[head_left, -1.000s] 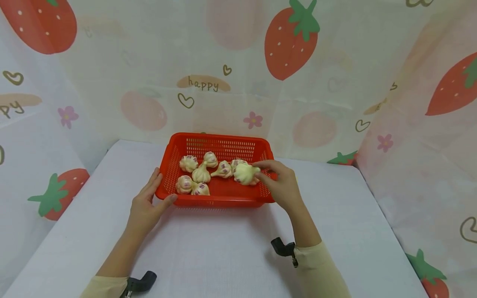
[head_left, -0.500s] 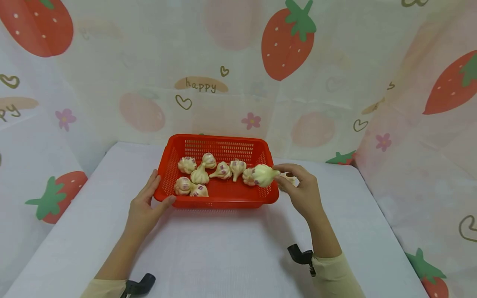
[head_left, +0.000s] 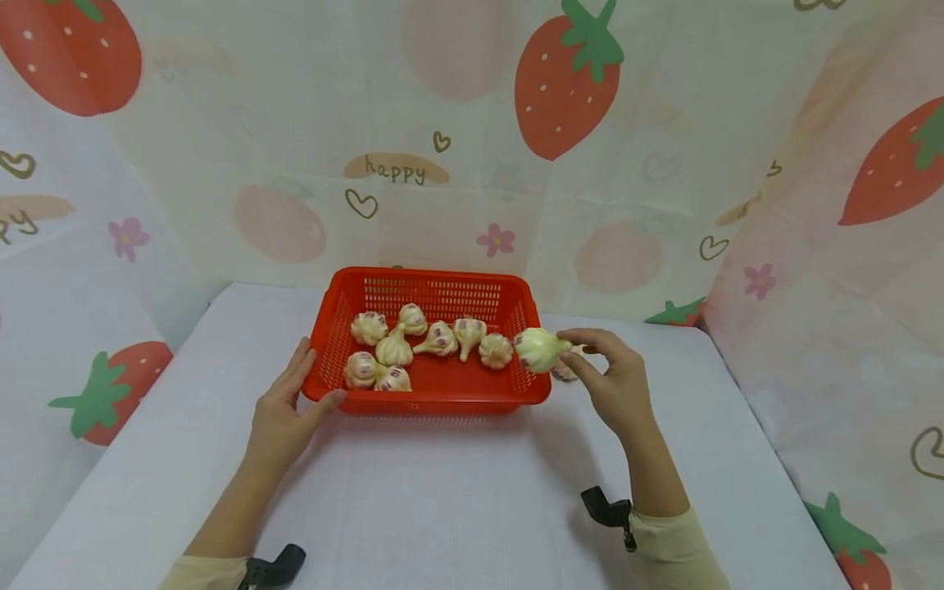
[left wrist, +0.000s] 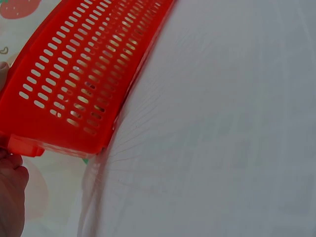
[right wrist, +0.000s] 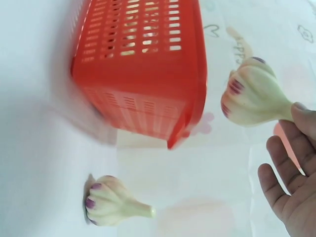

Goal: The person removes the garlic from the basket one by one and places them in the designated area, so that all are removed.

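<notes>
A red plastic basket (head_left: 435,401) with slotted walls stands on the white-covered table, several garlic bulbs (head_left: 394,350) lying inside it. At its left front corner my left hand (head_left: 283,414) holds the rim, thumb on the front edge and fingers along the left end. My right hand (head_left: 615,381) pinches another garlic bulb (head_left: 538,350) by its stem, thumb against fingers, up at the basket's right end. In the right wrist view this bulb hangs clear of the basket wall, and the other fingers are spread loosely. One more garlic bulb (right wrist: 111,201) rests on the table beyond the basket's right end.
A white cloth (head_left: 442,508) covers the table. Behind and at both sides hangs a curtain (head_left: 442,82) printed with strawberries, close behind the basket. Black wrist cameras (head_left: 606,508) sit at both sleeves.
My right hand has moved to the right, carrying the pinched garlic bulb from over the basket to its right end. The bulb on the table has come into sight. The left hand stays at the basket.
</notes>
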`<action>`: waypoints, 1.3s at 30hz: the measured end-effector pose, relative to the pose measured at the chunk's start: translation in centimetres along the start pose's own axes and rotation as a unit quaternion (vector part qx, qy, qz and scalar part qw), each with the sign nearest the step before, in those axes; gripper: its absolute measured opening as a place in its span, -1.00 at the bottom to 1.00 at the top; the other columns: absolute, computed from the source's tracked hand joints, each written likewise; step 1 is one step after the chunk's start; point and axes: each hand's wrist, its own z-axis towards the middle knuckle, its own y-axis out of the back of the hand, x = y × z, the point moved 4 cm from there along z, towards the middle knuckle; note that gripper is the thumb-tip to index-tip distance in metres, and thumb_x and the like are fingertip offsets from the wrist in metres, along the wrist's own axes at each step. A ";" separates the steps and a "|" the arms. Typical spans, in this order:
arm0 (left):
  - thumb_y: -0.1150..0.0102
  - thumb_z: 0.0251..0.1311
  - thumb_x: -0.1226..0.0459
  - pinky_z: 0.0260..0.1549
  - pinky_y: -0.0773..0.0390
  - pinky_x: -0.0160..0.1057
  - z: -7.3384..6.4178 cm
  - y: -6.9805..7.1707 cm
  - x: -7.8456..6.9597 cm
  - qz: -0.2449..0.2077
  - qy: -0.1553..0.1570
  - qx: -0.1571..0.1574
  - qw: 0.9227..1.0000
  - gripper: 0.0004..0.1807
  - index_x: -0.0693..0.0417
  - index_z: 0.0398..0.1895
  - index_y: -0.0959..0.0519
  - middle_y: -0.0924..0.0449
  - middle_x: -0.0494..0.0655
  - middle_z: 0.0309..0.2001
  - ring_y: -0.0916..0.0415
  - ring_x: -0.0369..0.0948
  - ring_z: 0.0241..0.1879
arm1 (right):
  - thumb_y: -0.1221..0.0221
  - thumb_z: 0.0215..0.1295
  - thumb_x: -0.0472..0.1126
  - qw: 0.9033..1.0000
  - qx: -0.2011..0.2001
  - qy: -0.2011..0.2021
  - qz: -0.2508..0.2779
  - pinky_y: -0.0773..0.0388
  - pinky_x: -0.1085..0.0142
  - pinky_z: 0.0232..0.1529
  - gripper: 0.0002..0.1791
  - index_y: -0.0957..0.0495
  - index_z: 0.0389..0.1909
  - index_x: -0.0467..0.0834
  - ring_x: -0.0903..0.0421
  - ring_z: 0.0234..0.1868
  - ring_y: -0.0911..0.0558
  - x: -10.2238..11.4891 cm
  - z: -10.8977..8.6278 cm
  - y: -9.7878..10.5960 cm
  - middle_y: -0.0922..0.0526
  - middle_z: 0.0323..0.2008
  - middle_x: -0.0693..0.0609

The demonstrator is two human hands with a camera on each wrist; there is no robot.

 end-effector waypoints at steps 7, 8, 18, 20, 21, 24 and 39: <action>-0.41 0.26 0.00 0.25 -0.14 -0.68 -0.1 0.2 0.1 -0.001 0.003 -0.001 1.000 -0.08 -0.11 0.61 -0.17 -0.06 -0.28 0.61 -0.02 -0.23 0.60 | -0.38 0.27 -0.38 1.000 -0.023 0.009 -0.005 -0.53 0.37 0.11 -0.71 -0.74 0.01 -0.13 0.29 0.01 -0.61 -0.3 0.2 1.3 -0.77 -0.04 -0.02; -0.40 0.26 0.00 0.25 -0.15 -0.68 -0.1 0.2 0.1 -0.001 0.002 -0.001 1.000 -0.08 -0.11 0.61 -0.17 -0.07 -0.26 0.61 -0.03 -0.23 0.60 | -0.38 0.27 -0.36 1.000 -0.026 0.008 -0.006 -0.53 0.34 0.11 -0.70 -0.74 0.01 -0.10 0.32 0.01 -0.60 -0.4 0.2 1.5 -0.77 -0.04 0.01; -0.40 0.26 0.00 0.26 -0.19 -0.62 0.0 0.1 0.3 0.001 0.003 0.000 1.000 -0.08 -0.13 0.61 -0.16 -0.07 -0.20 0.62 -0.03 -0.23 0.60 | -0.40 0.26 -0.35 0.997 -0.068 -0.030 -0.024 -0.49 0.34 0.12 -0.68 -0.74 0.02 -0.07 0.40 -0.01 -0.56 -2.6 0.5 4.0 -0.77 0.00 0.02; -0.40 0.26 -0.01 0.26 -0.19 -0.62 0.0 0.1 0.2 0.003 0.004 0.000 1.000 -0.08 -0.13 0.61 -0.16 -0.07 -0.23 0.62 -0.03 -0.22 0.60 | -0.40 0.27 -0.33 0.996 -0.073 -0.041 -0.023 -0.49 0.32 0.13 -0.68 -0.74 0.03 -0.04 0.38 0.00 -0.57 -3.3 0.5 4.5 -0.77 0.00 0.04; -0.40 0.26 -0.01 0.26 -0.20 -0.61 0.0 0.1 0.2 0.003 0.003 0.000 1.000 -0.08 -0.13 0.61 -0.16 -0.07 -0.23 0.62 -0.03 -0.22 0.60 | -0.39 0.28 -0.32 0.996 -0.075 -0.047 -0.024 -0.49 0.32 0.13 -0.68 -0.74 0.03 -0.03 0.38 0.01 -0.57 -3.6 0.5 4.7 -0.76 0.00 0.04; -0.40 0.26 0.01 0.26 -0.20 -0.60 0.1 0.0 0.2 0.003 0.002 0.002 1.000 -0.08 -0.12 0.61 -0.16 -0.07 -0.21 0.62 -0.03 -0.21 0.60 | -0.39 0.30 -0.28 0.994 -0.083 -0.063 -0.029 -0.51 0.31 0.12 -0.69 -0.74 0.04 0.00 0.37 0.02 -0.58 -4.4 0.4 5.3 -0.76 0.00 0.05; -0.40 0.27 0.01 0.27 -0.21 -0.59 0.0 0.0 -0.1 0.003 0.008 0.002 1.000 -0.09 -0.15 0.61 -0.16 -0.07 -0.22 0.62 -0.02 -0.24 0.60 | -0.39 0.31 -0.23 0.983 -0.123 -0.133 -0.030 -0.52 0.47 0.01 -0.70 -0.73 0.05 -0.10 0.33 -0.04 -0.59 -8.8 0.0 6.3 -0.76 0.01 -0.08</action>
